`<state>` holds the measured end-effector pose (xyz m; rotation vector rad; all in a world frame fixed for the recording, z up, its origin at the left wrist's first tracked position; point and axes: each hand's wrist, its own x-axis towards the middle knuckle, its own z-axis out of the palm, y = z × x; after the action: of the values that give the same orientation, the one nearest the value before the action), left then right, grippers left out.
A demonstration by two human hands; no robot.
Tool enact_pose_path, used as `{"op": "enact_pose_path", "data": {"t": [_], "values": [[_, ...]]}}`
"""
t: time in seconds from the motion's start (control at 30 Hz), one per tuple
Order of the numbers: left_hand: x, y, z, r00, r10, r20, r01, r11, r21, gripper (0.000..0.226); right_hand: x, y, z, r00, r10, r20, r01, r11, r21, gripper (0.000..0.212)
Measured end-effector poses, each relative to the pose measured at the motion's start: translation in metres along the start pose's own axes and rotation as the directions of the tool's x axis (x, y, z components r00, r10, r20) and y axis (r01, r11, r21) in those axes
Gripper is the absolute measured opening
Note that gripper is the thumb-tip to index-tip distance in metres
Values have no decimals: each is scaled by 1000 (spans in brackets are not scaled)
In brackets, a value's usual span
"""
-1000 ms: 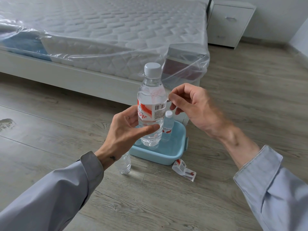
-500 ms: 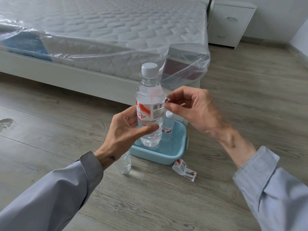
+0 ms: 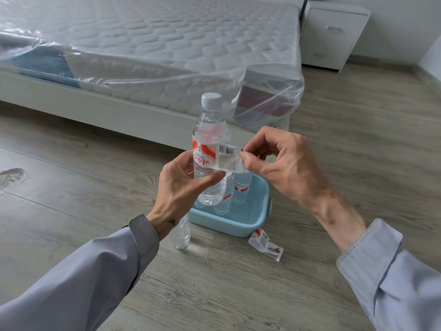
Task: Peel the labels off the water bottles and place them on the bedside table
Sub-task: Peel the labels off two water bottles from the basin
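Item: water bottle, label half-peeled, held above a blue tub.

Near: peeled label [image 3: 266,244] on the floor at 5 o'clock of the tub [image 3: 238,223]; bare bottle [image 3: 182,235] at its 8. Left hand [image 3: 183,187] closed round the bottle [image 3: 210,149]; right hand [image 3: 284,161] pinching the loose label [image 3: 226,158] end. Next, likely: pull around, steadily. Far, 1 o'clock: bedside table [image 3: 331,34].

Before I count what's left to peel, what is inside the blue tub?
Inside the blue tub one labelled bottle shows clearly, with a second glimpsed behind the held bottle. The left hand and that bottle cover the tub's near-left part, so more could be hidden.
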<state>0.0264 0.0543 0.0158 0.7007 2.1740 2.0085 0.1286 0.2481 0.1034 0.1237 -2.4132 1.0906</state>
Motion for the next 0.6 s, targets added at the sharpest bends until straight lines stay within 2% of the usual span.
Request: {"op": "enact_pose_path", "data": {"t": [0.2, 0.33, 0.43, 0.6], "values": [[-11, -9, 6, 999, -39, 5, 38, 987, 158, 62, 7, -32, 11, 986, -158, 61, 167, 969, -184, 8], [-31, -19, 21, 995, -50, 87, 31, 979, 200, 66, 24, -47, 18, 978, -207, -13, 195, 940, -279, 10], [-46, -28, 25, 991, -40, 129, 17, 985, 173, 63, 38, -42, 12, 984, -136, -114, 114, 978, -177, 11], [-49, -29, 18, 989, -80, 123, 73, 995, 60, 60, 35, 7, -10, 966, 76, -248, -72, 997, 25, 13]]}}
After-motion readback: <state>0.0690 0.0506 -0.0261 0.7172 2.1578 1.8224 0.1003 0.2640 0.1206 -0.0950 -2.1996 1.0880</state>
